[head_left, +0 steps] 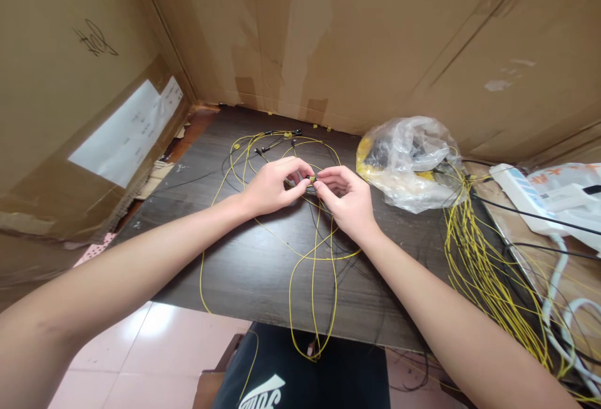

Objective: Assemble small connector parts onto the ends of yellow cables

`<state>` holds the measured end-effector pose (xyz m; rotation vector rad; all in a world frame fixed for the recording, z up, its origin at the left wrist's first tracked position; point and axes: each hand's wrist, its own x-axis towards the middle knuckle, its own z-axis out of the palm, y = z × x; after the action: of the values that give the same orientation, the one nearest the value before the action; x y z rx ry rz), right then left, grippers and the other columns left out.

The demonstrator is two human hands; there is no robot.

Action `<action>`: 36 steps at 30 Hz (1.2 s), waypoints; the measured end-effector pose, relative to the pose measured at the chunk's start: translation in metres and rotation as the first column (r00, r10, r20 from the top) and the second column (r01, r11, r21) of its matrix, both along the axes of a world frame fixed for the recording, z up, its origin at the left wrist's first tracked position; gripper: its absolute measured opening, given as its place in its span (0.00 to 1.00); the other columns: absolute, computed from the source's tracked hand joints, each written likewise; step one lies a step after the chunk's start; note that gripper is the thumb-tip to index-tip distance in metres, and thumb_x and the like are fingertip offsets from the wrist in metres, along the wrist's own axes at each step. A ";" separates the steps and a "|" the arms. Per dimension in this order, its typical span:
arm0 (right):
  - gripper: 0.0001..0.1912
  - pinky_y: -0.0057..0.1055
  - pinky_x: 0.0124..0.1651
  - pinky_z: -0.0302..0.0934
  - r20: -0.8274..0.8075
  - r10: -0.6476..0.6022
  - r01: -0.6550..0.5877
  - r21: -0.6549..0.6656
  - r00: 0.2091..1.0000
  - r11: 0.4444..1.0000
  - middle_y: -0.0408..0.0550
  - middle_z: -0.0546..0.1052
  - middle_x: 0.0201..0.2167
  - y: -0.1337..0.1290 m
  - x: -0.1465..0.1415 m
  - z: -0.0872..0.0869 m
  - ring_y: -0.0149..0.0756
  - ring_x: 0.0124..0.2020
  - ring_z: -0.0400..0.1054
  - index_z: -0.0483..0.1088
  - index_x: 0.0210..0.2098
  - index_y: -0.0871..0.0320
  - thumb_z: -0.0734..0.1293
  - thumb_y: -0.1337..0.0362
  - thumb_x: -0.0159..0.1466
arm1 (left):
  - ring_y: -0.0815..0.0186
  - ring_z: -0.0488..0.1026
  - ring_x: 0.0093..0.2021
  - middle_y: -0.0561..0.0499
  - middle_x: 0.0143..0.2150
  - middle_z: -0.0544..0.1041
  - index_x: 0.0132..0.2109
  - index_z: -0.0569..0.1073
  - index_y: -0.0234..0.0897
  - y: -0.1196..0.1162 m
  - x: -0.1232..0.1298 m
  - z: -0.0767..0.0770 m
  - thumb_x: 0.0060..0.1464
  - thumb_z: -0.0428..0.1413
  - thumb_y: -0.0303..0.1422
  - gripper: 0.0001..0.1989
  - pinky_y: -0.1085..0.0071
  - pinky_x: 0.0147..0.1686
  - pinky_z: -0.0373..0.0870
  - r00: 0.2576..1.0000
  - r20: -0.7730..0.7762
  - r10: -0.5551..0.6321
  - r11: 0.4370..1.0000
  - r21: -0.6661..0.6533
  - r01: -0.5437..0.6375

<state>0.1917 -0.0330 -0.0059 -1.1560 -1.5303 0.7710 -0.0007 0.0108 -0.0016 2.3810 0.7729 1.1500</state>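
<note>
Over the middle of the dark table, my left hand (pixel 272 187) and my right hand (pixel 350 202) meet fingertip to fingertip. Between them they pinch a small black-and-yellow connector piece (pixel 312 180), mostly covered by the fingers. Thin yellow wires (pixel 313 265) run from around the hands, loop across the tabletop and hang past its front edge. Thin black wires mix with them. Just beyond my left hand lie several black wire ends (pixel 265 148) with small yellow tabs.
A clear plastic bag (pixel 408 161) with yellow and black contents sits at the back right. Beside it a thick bundle of yellow wires (pixel 479 271) drapes downward. A white power strip (pixel 528 199) lies farther right. Cardboard walls (pixel 300 39) enclose the table (pixel 235 284) behind and at left.
</note>
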 end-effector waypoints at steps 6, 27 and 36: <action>0.07 0.31 0.33 0.66 0.071 -0.008 0.003 0.065 0.997 0.998 0.48 0.81 0.35 -0.002 -0.001 0.003 0.35 0.33 0.75 0.74 0.40 0.56 0.70 0.61 0.63 | 0.69 0.75 0.35 0.49 0.41 0.79 0.45 0.76 0.35 0.001 -0.001 0.000 0.61 0.57 0.27 0.06 0.72 0.38 0.74 1.000 -0.016 -0.007 1.000 0.006 0.007; 0.13 0.33 0.33 0.66 0.097 0.022 -0.025 0.024 0.995 0.999 0.47 0.81 0.36 0.000 0.001 0.001 0.36 0.34 0.75 0.69 0.47 0.54 0.69 0.60 0.64 | 0.67 0.74 0.37 0.49 0.41 0.78 0.47 0.76 0.36 0.003 -0.002 -0.001 0.63 0.55 0.26 0.07 0.70 0.41 0.73 0.997 -0.050 -0.057 0.998 0.012 0.057; 0.16 0.33 0.33 0.67 0.073 0.045 -0.046 0.008 0.996 0.999 0.46 0.81 0.35 0.000 0.001 -0.001 0.36 0.32 0.74 0.68 0.50 0.55 0.69 0.59 0.64 | 0.66 0.74 0.39 0.48 0.43 0.77 0.48 0.75 0.36 0.004 -0.003 -0.002 0.65 0.54 0.26 0.08 0.68 0.43 0.74 0.995 -0.054 -0.082 0.996 0.029 0.084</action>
<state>0.1927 -0.0325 -0.0067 -1.1567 -1.6234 0.7588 -0.0040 0.0147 -0.0036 2.4535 0.6705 1.0777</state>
